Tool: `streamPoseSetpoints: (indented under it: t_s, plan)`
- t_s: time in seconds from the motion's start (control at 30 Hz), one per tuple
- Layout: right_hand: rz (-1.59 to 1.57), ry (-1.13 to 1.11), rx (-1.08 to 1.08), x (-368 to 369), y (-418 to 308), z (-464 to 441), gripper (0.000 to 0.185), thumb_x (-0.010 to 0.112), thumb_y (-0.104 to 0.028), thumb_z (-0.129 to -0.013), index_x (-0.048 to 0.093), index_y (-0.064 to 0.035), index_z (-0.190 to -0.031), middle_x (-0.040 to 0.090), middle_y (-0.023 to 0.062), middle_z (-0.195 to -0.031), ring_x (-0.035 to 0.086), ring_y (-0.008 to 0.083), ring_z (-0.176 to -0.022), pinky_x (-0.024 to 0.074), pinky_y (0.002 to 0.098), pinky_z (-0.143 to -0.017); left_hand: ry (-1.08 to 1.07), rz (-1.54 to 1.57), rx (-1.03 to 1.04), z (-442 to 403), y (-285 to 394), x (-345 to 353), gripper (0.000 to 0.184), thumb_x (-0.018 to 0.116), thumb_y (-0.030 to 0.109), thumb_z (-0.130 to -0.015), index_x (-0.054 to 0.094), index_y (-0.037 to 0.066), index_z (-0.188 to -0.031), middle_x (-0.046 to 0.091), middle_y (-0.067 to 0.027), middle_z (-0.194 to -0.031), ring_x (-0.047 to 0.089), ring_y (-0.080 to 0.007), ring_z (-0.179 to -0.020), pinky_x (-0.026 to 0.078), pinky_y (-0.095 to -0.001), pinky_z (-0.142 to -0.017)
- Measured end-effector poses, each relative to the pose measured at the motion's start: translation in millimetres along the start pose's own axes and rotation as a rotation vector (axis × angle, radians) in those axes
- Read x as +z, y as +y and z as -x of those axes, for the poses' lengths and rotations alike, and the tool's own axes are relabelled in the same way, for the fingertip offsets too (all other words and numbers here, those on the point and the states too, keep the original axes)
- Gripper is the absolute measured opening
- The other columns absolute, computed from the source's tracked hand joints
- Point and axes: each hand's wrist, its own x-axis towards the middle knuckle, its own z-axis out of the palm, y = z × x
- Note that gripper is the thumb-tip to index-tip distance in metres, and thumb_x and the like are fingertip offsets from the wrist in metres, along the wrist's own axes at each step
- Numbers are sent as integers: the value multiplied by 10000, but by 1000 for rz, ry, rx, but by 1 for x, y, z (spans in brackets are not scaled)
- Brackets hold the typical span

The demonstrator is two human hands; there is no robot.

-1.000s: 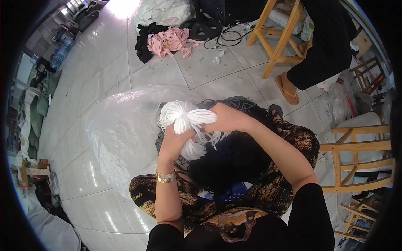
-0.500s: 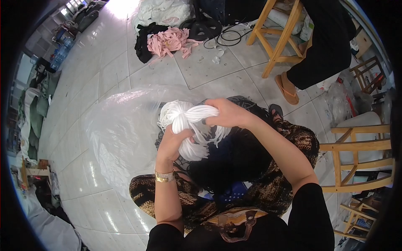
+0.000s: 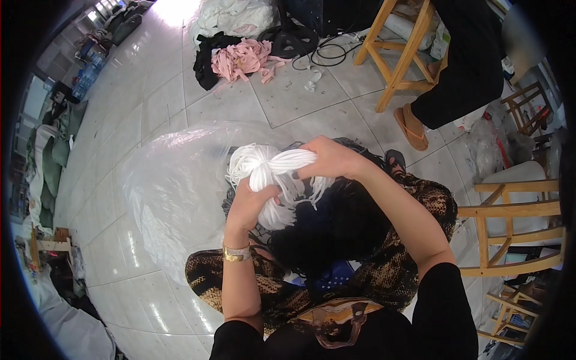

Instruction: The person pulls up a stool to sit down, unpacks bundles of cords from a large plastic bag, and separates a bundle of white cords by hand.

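Note:
A bundle of white cord (image 3: 258,165) is held up in front of me, gathered tight at its middle, with loose ends hanging below. My left hand (image 3: 245,207) is closed around the lower part of the bundle, thumb across the strands. Gripped in my right hand (image 3: 330,159) is the strand group that runs off to the right. Under the bundle, a heap of black cord (image 3: 330,222) fills my lap. Part of a blue perforated surface (image 3: 339,276) shows beneath that heap.
A clear plastic bag (image 3: 174,198) spreads on the tiled floor to the left. Ahead lie pink fabric strips (image 3: 243,60) beside black cables (image 3: 324,54). Another person's sandalled foot (image 3: 411,127) rests near a wooden stool (image 3: 396,60). Wooden chair frames (image 3: 510,210) stand at right.
My right hand has shifted slightly up and to the right, drawing its strands with it. The left hand stays nearly in place, still gripping the bundle.

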Motion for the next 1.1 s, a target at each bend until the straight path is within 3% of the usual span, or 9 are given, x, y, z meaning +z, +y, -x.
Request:
streamPoseSetpoints:
  t_s: [0.13, 0.23, 0.33, 0.6, 0.93, 1.03, 1.1]
  plan:
    - [-50, -20, 4, -5, 9, -6, 395, 681, -142, -625, 623, 33, -974, 628, 99, -760, 538, 108, -672, 442, 250, -630, 5, -80, 5, -1, 1, 0, 159, 569, 21, -696, 591, -36, -843, 592, -48, -667, 545, -119, -578, 426, -246, -552]
    - [204, 53, -22, -10, -9, -3, 353, 656, -123, -624, 624, 27, -943, 630, 108, -780, 549, 123, -679, 442, 256, -622, 0, -104, 5, -3, -1, -2, 158, 561, 29, -697, 589, -32, -839, 591, -48, -666, 544, -119, -576, 427, -246, -550]
    - [205, 162, -189, -9, -7, -5, 296, 623, -122, -630, 621, 23, -888, 633, 117, -751, 571, 150, -655, 448, 279, -608, -5, -72, -2, -4, 0, -3, 180, 561, 31, -699, 589, -32, -864, 595, -54, -686, 544, -121, -578, 430, -249, -548]
    - [307, 135, -219, -8, -9, -17, 241, 620, -159, -619, 633, 14, -786, 626, 149, -665, 594, 213, -589, 463, 323, -583, -8, 53, -18, 2, 13, -1, 275, 552, -15, -705, 585, -49, -976, 606, -77, -811, 529, -124, -609, 431, -247, -576]
    - [287, 61, -189, -10, -11, -13, 247, 641, -161, -600, 646, 11, -776, 640, 137, -669, 600, 214, -574, 462, 333, -552, -14, 18, -33, 4, 11, -3, 390, 517, -10, -710, 488, -68, -1095, 605, -123, -835, 525, -129, -567, 474, -268, -567]
    - [226, 149, -252, -4, 3, -22, 252, 636, -158, -593, 643, 17, -774, 632, 141, -661, 594, 208, -567, 457, 337, -532, -15, 5, -28, 4, 12, -4, 397, 520, -1, -707, 485, -67, -1097, 601, -122, -823, 522, -128, -563, 479, -275, -559]
    - [219, 67, -178, -8, -7, -16, 258, 635, -158, -591, 643, 19, -778, 629, 141, -661, 590, 212, -569, 456, 341, -528, -1, 21, -34, 3, 7, -9, 401, 522, 0, -703, 483, -67, -1097, 600, -119, -823, 522, -128, -564, 480, -280, -554]
